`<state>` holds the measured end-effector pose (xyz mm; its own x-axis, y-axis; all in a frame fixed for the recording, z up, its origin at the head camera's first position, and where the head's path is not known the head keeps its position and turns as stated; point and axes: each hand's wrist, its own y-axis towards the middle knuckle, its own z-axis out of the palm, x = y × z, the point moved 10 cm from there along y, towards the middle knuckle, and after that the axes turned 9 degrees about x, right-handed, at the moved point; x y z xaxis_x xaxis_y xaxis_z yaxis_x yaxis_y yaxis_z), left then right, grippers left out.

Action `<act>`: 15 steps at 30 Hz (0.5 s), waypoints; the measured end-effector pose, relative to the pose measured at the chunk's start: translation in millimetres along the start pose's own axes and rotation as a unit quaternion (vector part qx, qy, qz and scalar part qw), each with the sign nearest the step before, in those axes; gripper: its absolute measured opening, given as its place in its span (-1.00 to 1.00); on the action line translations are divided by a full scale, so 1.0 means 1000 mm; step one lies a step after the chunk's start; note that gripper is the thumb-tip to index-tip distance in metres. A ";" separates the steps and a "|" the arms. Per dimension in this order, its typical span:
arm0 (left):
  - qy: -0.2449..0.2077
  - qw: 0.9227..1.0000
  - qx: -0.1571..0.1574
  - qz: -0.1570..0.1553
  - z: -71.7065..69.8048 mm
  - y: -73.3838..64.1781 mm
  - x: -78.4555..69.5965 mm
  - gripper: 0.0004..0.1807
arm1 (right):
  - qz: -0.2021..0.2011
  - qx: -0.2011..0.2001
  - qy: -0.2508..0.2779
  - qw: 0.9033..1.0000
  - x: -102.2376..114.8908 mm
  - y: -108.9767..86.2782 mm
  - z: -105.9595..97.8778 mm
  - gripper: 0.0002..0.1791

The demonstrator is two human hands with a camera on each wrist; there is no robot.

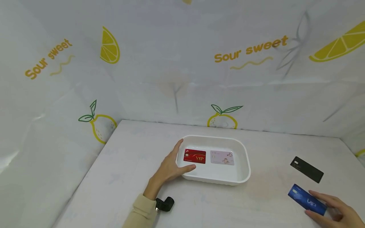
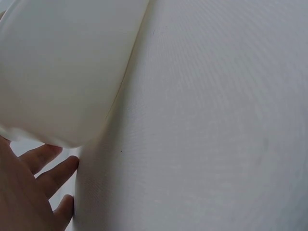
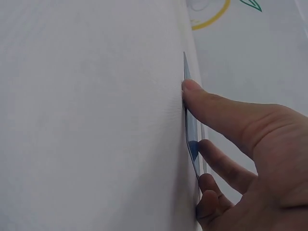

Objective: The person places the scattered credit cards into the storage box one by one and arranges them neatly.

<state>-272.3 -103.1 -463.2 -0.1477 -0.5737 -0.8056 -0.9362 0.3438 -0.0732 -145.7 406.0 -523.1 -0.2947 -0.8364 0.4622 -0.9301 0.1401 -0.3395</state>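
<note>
A white tray [image 1: 216, 176] holds a red VIP card [image 1: 195, 156] and a pale pink VIP card [image 1: 222, 157], side by side. My left hand [image 1: 170, 166] is at its left end, thumb over the near-left corner and forefinger along the side. In the left wrist view, straight, spread fingers lie beside the tray wall [image 2: 62, 72]. At the lower right, my right hand [image 1: 339, 209] pinches a blue VIP card [image 1: 306, 199] between thumb and fingers, by its right part. The right wrist view shows this card [image 3: 191, 126] nearly edge-on, slightly bent, close over the table.
A black card [image 1: 307, 169] lies on the white tabletop [image 1: 128, 164], just beyond the blue one. Behind the table rises a white sheet [image 1: 159, 63] printed with lemons and lettering. A black band with a small device [image 1: 164, 204] is on the left wrist.
</note>
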 end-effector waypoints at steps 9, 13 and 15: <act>-0.004 1.000 0.002 0.005 0.000 -0.001 -0.002 0.19 | -0.016 0.000 -0.012 1.000 -0.002 0.006 -0.002 0.01; -0.005 1.000 0.002 0.006 -0.001 -0.001 -0.002 0.19 | -0.038 0.010 -0.031 0.999 0.003 0.008 -0.005 -0.01; -0.004 1.000 0.002 0.005 -0.001 -0.001 -0.002 0.19 | -0.049 0.020 -0.044 0.998 0.006 0.010 -0.005 -0.03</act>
<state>-271.7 -102.8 -461.0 -0.1540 -0.5646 -0.8109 -0.9336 0.3519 -0.0676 -157.5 405.3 -519.3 -0.1807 -0.8882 0.4225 -0.9435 0.0352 -0.3296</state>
